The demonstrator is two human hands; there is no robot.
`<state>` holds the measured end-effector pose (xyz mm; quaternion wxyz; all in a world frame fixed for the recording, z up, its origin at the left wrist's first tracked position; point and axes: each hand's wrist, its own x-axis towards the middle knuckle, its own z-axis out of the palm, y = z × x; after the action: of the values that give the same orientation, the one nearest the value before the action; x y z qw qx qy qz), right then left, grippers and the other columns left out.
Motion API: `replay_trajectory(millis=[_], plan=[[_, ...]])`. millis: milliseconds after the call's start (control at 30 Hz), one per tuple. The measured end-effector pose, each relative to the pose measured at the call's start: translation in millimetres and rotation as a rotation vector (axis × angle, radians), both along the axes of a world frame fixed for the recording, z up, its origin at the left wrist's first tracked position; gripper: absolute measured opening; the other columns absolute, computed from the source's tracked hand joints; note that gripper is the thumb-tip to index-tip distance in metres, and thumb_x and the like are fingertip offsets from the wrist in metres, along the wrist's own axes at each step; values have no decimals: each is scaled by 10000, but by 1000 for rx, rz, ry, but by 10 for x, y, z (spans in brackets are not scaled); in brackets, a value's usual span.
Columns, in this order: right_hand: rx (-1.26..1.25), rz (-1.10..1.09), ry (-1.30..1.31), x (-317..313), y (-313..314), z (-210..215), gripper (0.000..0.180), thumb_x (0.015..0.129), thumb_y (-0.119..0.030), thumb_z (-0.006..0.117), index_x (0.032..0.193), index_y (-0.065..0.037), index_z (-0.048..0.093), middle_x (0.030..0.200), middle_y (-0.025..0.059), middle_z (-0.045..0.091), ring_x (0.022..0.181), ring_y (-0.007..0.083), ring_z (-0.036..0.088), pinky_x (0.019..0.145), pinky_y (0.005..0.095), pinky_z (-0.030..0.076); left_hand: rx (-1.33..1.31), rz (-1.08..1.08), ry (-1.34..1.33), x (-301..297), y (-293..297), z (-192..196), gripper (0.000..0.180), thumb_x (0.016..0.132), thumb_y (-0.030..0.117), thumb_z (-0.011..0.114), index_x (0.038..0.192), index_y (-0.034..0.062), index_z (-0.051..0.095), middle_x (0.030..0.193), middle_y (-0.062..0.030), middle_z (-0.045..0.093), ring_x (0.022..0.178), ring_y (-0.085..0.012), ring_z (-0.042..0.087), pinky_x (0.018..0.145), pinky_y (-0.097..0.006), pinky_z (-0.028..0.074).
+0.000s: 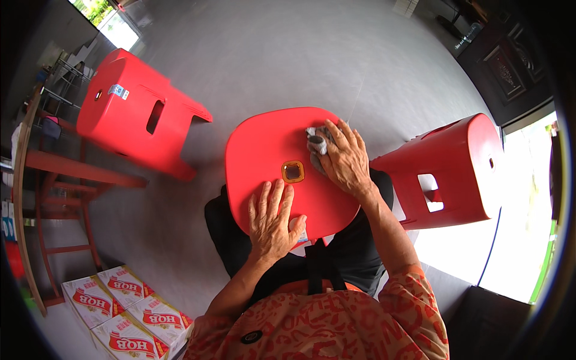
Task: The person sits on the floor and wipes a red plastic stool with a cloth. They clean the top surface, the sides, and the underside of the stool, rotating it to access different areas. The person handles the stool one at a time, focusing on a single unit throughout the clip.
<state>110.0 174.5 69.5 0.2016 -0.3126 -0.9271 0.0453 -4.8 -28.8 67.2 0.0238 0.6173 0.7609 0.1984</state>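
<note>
The red plastic stool lies across the person's lap, its square seat facing up, directly beneath both hands. The right hand presses a crumpled grey cloth against the seat's far right corner; its fingers are spread and bent over the cloth, holding it down flat instead of pinching it. The left hand lies flat and wide on the near edge of the seat, fingers stretched forward, steadying the stool and gripping nothing. Between the two hands sits the seat's square centre hole with its yellowish rim.

Judging by where the cloth rests, the wiping seems to be at work on the far right part of the seat. The surface looks evenly red and shiny, so I cannot tell which areas are already cleaned and which remain, and the legs and underside are hidden.

Left of the left hand and farther off, a second red stool lies tipped on the grey floor; right of the right hand, a third red stool lies on its side. Near the left elbow stand white and red cartons, with a wooden bench beyond them. Nothing blocks either hand.
</note>
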Motion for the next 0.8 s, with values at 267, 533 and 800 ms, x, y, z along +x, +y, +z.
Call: replay_trajectory(millis=[267,533,800], plan=[[64,-31,53,-668,494,-79,402,847,-294,606,1239,-203,609,1352,67,511,1278,331,438,1006,549,381,22,16,-28,5,19,19,659,813,368,646,1368,56,477,1459,-131,396,1358,-322,339,1093,-529,240],[55,219,73,-272,-98,84,391,805,-280,670,1184,-185,646,1307,52,532,1261,307,449,994,549,382,88,38,-22,-4,31,13,689,824,370,645,1383,29,431,1434,-153,418,1339,-327,367,1093,-502,257],[-106,307,3,266,-728,119,409,756,-247,698,1162,-221,650,1347,18,512,1289,277,439,1068,539,308,100,43,-84,1,6,17,634,822,344,642,1325,14,446,1420,-190,403,1334,-353,365,1083,-527,261]])
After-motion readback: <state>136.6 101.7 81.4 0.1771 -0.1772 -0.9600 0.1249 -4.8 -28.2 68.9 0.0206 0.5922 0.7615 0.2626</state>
